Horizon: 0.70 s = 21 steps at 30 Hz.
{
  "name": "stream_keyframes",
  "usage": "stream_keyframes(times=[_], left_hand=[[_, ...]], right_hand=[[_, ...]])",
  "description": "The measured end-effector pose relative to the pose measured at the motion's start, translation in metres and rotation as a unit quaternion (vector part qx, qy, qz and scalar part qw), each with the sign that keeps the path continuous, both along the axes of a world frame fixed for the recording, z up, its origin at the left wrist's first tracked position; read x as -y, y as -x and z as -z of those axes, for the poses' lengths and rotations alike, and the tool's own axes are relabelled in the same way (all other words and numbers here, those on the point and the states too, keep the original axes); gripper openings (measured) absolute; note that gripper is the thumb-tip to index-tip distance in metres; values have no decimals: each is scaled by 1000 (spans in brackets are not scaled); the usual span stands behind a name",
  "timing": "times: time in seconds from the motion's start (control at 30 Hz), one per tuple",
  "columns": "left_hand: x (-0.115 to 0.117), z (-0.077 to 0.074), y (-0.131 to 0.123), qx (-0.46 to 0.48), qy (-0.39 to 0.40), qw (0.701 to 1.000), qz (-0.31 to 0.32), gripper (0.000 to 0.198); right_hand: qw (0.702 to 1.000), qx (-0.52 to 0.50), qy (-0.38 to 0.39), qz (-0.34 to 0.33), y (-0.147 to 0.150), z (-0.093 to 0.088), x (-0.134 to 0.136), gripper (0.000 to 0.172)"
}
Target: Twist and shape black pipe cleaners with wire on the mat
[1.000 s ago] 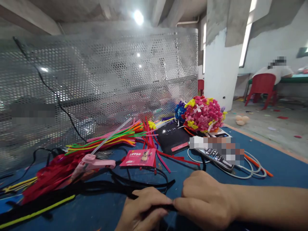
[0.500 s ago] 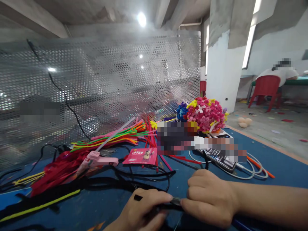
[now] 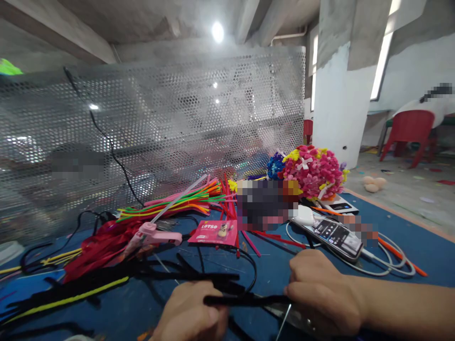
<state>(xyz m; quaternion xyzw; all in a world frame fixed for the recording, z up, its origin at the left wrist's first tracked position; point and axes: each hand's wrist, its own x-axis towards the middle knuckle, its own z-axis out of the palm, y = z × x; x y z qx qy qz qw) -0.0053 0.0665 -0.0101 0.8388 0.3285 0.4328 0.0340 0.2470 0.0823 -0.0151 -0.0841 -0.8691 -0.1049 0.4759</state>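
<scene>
A black fuzzy chenille stem (image 3: 245, 300) stretches between my two hands, low in the middle of the view. My left hand (image 3: 194, 310) is closed around its left end. My right hand (image 3: 322, 291) is a fist at the stem's other end, with what look like scissors (image 3: 307, 323) under it; their grey blades point left beneath the stem, and the handles are hidden. By the blades a thin pale rod (image 3: 283, 323) slants downward. More black chenille stems (image 3: 213, 275) lie just beyond my left hand.
A pink glue gun (image 3: 156, 235) lies beside red ribbon (image 3: 103, 241) and a pink packet (image 3: 213, 232). Coloured stems (image 3: 188, 203) are heaped behind. A phone (image 3: 337, 239) with a white cable sits right, below a flower bouquet (image 3: 313, 173). A perforated metal screen (image 3: 199, 123) stands behind.
The view has shifted, so things sit further right. My hands have moved apart slightly, and the black stem between them now shows. The metal tip is no longer by my left fingers.
</scene>
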Motion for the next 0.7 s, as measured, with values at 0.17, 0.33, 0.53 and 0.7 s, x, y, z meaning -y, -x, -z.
stream_keyframes(times=[0.17, 0.33, 0.53, 0.7], left_hand=[[-15, -8, -1, -74, -128, 989, 14, 22], [-23, 8, -10, -180, -68, 981, -12, 12], [-9, 15, -20, -64, 120, 990, 23, 28], [1, 14, -26, -8, 135, 985, 107, 25]], right_hand=[[998, -27, 38, 29, 0, 6, -1, 18], [999, 8, 22, 40, 2, 5, 1, 14], [998, 49, -36, 14, 5, -1, 3, 29], [994, 90, -56, 34, 7, 2, 5, 10]])
